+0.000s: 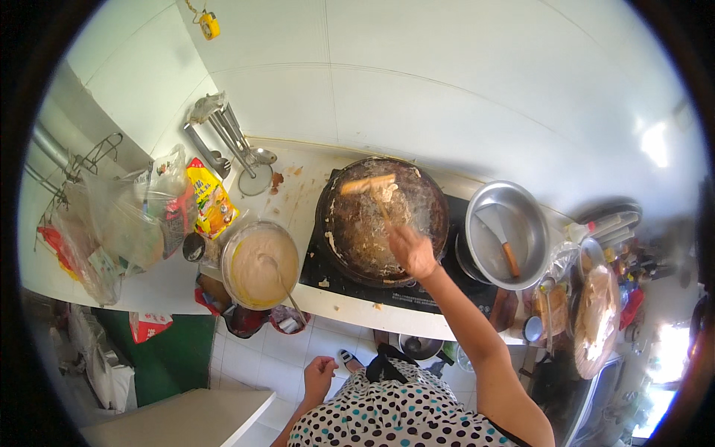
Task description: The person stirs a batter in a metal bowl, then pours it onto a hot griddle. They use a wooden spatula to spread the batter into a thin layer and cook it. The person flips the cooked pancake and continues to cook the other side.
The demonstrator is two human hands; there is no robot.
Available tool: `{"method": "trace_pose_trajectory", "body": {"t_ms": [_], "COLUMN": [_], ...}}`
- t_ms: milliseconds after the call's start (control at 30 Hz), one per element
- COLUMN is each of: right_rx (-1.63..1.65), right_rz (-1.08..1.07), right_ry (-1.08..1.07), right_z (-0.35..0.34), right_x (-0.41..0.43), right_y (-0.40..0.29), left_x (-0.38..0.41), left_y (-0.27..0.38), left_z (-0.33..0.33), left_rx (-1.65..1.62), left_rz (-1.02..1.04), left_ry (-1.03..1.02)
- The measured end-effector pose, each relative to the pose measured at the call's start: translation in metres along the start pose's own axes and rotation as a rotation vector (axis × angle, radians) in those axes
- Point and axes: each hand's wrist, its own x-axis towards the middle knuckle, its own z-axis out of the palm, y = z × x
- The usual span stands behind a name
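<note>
My right hand [412, 251] grips the thin handle of a wooden T-shaped batter spreader [368, 184] over a round dark griddle [357, 246]. A clump of pale batter [385, 191] lies against the spreader's bar, and pale scraps stick around the griddle's surface. Near my waist, my left hand [321, 370] is held with its fingers curled, away from the counter; nothing shows in it. Left of the griddle, a bowl of batter [260, 262] holds a ladle [286, 290], whose handle leans over the rim.
Right of the griddle, a steel basin [475, 246] holds a wooden-handled scraper [509, 258]. At the left stand a yellow seasoning bag [210, 198] and plastic bags [125, 218]. Ladles and a whisk [234, 139] hang by the wall. A wrapped round stack [596, 318] sits far right.
</note>
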Motion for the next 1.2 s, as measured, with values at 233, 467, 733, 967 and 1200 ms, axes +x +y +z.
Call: {"method": "trace_pose_trajectory", "body": {"t_ms": [233,467,733,967,1200], "right_rx": [-0.237,-0.064,0.059,0.129,-0.061], "right_rz": [0.280,0.144,0.247,0.618,1.111], "right_ry": [-0.065,-0.078,-0.190,0.132,-0.036], "right_z": [0.042,0.050,0.018,-0.020,0.045], "right_x": [0.010,-0.046,-0.063,-0.127,-0.188], "right_y": [0.026,-0.092,-0.124,-0.125,-0.067], "left_x": [0.019,0.037,0.088,0.121,0.126], "left_y": [0.020,0.058,0.110,0.109,0.110], "left_z": [0.024,0.054,0.085,0.092,0.079], "left_rx": [0.152,0.163,-0.634,-0.655,-0.588], "left_rz": [0.173,0.328,-0.260,-0.268,-0.266], "left_ry": [-0.068,-0.114,-0.341,-0.378,-0.406]}}
